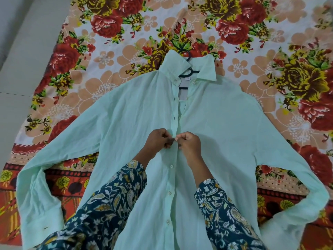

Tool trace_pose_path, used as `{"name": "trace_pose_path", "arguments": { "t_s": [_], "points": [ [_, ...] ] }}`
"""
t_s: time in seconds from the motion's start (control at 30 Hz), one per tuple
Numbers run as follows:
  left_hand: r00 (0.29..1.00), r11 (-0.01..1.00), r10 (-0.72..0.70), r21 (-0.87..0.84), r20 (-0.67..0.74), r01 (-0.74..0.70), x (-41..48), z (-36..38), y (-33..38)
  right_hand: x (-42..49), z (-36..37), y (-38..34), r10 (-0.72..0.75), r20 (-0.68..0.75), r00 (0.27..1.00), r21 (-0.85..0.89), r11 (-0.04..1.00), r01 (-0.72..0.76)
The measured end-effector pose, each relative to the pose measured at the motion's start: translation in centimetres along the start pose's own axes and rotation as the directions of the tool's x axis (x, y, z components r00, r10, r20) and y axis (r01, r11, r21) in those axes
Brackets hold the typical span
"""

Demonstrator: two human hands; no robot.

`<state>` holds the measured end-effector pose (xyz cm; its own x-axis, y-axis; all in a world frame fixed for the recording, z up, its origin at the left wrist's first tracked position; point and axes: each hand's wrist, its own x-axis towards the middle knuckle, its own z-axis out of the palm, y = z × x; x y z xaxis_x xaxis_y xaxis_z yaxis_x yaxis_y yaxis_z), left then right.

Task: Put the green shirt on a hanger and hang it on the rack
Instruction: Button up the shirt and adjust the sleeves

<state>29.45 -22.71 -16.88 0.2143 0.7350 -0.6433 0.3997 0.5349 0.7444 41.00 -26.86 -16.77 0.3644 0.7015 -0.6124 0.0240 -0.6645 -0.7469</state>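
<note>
The pale green shirt (225,134) lies flat and face up on a floral bedsheet, sleeves spread to both sides. A dark hanger (189,72) sits inside it, its hook poking out above the collar. My left hand (158,139) pinches the left edge of the button placket at mid-chest. My right hand (189,143) pinches the right edge beside it, fingertips nearly touching. The buttons below my hands look fastened; the placket above them gapes open up to the collar. No rack is in view.
The floral bedsheet (126,33) covers most of the surface. A plain grey floor or mattress edge (21,51) runs along the left. My patterned dark sleeves cover the lower part of the shirt.
</note>
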Motion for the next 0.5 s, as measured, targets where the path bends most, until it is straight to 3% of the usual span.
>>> {"name": "trace_pose_path", "arguments": {
  "t_s": [0.3, 0.5],
  "points": [
    [0.993, 0.979, 0.040, 0.193, 0.111, -0.061, 0.68, 0.06, 0.11, 0.55, -0.01, 0.76, -0.018, -0.011, 1.000, -0.013, 1.000, 0.017],
    [0.994, 0.975, 0.056, 0.210, 0.090, -0.074, 0.64, 0.18, 0.07, 0.71, 0.44, 0.97, -0.049, -0.071, 0.996, -0.064, 0.997, 0.044]
  ]
}}
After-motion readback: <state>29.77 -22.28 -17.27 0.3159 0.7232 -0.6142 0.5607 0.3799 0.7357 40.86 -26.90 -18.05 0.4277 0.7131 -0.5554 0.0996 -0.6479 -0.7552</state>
